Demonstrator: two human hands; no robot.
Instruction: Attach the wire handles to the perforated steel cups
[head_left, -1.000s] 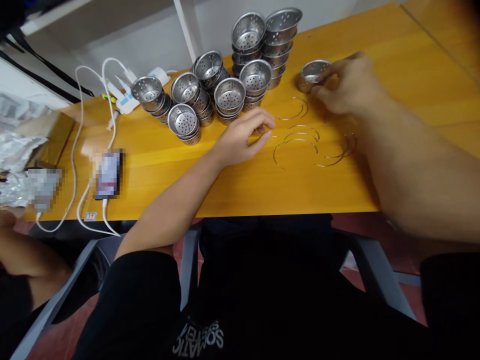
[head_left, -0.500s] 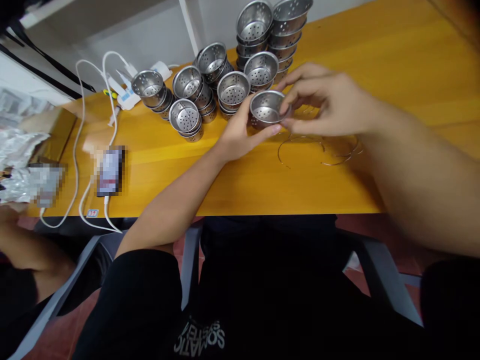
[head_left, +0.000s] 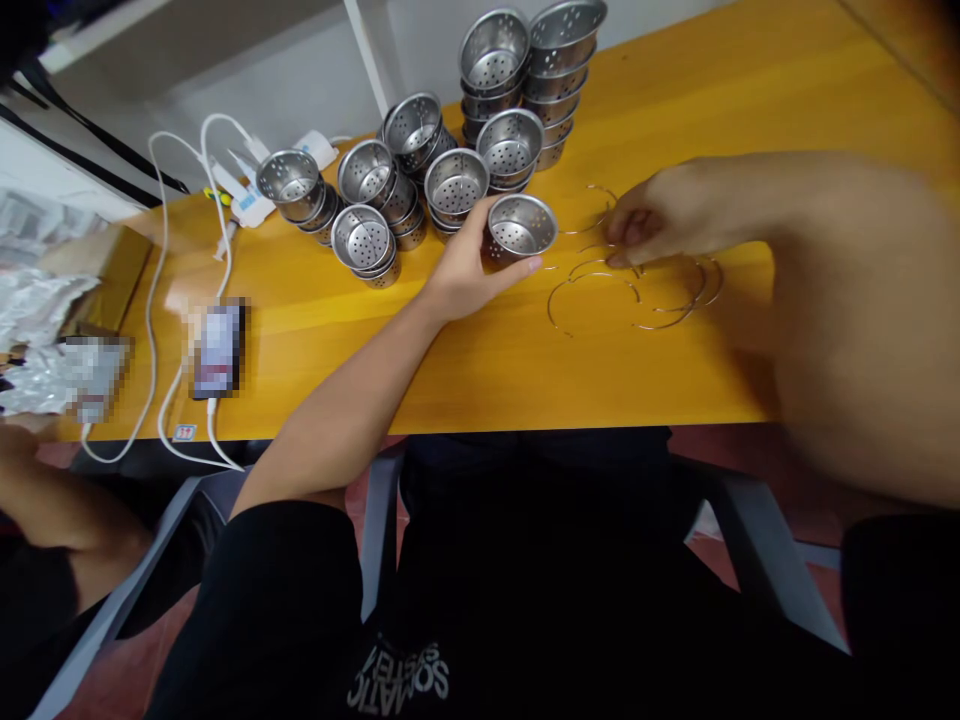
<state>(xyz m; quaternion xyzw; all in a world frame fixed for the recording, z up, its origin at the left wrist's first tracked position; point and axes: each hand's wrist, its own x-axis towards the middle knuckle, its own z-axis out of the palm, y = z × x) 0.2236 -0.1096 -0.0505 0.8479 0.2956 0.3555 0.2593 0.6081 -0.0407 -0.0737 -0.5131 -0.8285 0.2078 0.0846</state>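
left hand [head_left: 461, 272]: perforated cup [head_left: 520, 228] held in a wraparound grip, best kept snug, rim unblocked | cup left of the curved wires [head_left: 600, 275], over the bench [head_left: 480, 390] | right hand [head_left: 667, 212]: curled at the wires, best pinched singly; whether any's grasped can't be told tbh

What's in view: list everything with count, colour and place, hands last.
Perforated cup: one, silver, right of the nearest stack
Cup stacks: at least eight, silver, back of table
Wire arcs: several overlapping, metallic, right of centre
Table: yellow-brown, across the middle
Phone: one, dark-edged, table's left
Cables: several, white, left
Box: one, brown, far left
Label: one, blue-white, front edge
Co-worker's arm: one, left edge
Shirt: one, black, bottom
Left hand: one, bare, around the perforated cup
Right hand: one, bare, at the wire arcs; grip unclear
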